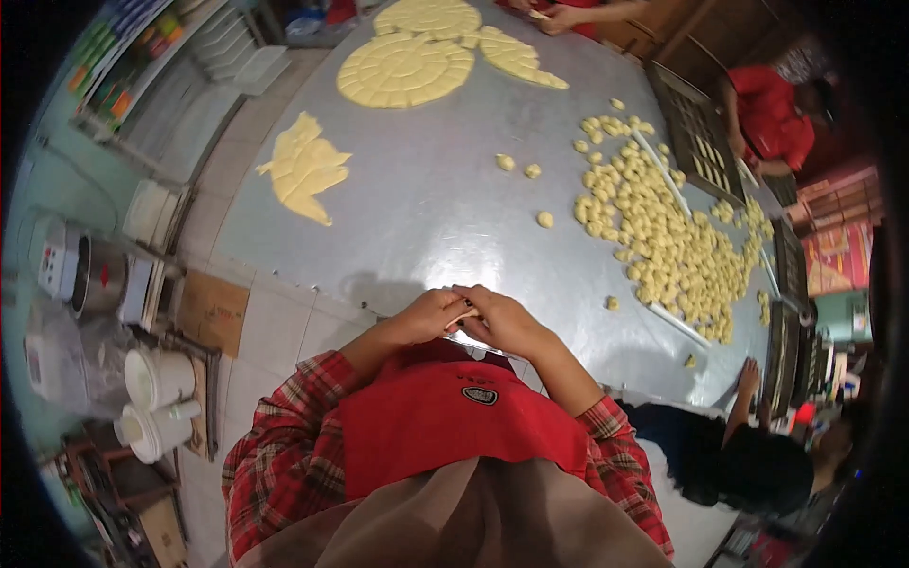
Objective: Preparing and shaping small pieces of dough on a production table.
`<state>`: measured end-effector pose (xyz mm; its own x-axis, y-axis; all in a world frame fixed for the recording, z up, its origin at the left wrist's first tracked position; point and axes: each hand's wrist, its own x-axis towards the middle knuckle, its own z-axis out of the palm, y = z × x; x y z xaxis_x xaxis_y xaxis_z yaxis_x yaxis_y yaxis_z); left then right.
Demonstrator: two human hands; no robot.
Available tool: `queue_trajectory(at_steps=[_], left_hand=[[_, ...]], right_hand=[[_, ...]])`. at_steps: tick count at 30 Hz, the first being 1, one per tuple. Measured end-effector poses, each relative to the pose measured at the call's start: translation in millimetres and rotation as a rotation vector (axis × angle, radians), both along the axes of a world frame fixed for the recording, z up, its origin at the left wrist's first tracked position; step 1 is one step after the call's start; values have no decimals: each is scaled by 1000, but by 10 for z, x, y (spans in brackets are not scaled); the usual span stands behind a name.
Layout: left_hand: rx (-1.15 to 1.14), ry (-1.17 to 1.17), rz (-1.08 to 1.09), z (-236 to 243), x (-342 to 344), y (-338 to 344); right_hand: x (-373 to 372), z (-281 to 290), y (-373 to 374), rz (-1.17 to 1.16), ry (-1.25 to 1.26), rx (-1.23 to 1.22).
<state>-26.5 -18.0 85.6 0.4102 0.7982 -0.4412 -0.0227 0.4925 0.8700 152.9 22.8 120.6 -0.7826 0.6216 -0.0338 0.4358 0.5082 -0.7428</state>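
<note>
At the near edge of the grey metal worktop, a small pale strip, probably dough.
The left hand and right hand both grasp it; light, even pressure should shape it without tearing.

Left grip and right grip hold a pale piece beside the metal table.

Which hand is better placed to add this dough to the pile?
Likely your right hand: it's nearer the pile of dough balls, off to the right; your left hand is farther.
</note>
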Motion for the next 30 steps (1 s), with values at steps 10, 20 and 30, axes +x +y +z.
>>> queue_trajectory(at_steps=[10, 20, 30], left_hand=[[151, 72, -309, -50, 267, 152], [936, 1333, -141, -500, 306, 56], [1095, 1209, -132, -592, 38, 495]], right_hand=[[681, -56, -263, -238, 164, -449], [1141, -766, -366, -451, -240, 376], [1183, -908, 54, -491, -391, 482]])
